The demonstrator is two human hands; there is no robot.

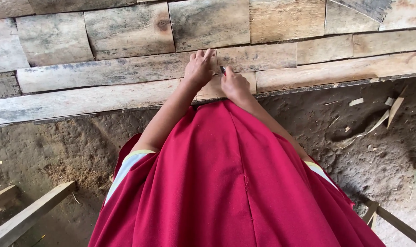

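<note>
Your left hand [200, 67] lies flat, palm down, on a weathered plank [116, 71], fingers held close together and pointing away from you, their tips reaching the seam where the next row of boards begins. Your right hand [233, 85] is just beside it, curled into a loose fist and pinching a small dark tool [223, 70] with a reddish tip, which pokes up between thumb and forefinger and meets the wood at the joint of a short pale board [226, 87]. What the tool is, you cannot tell from here.

Both forearms run straight forward from your body and close in toward each other, two hands in all, nearly touching. They come out over the red cloth [226, 183] that covers your lap.

The hands work on a platform of rough planks [308, 73] laid in rows, more than a dozen boards showing. Below its edge lies bare earthen floor [57, 146] with a few wood shavings [377, 121] to your right and a wooden slat [29, 215] at lower left.
</note>
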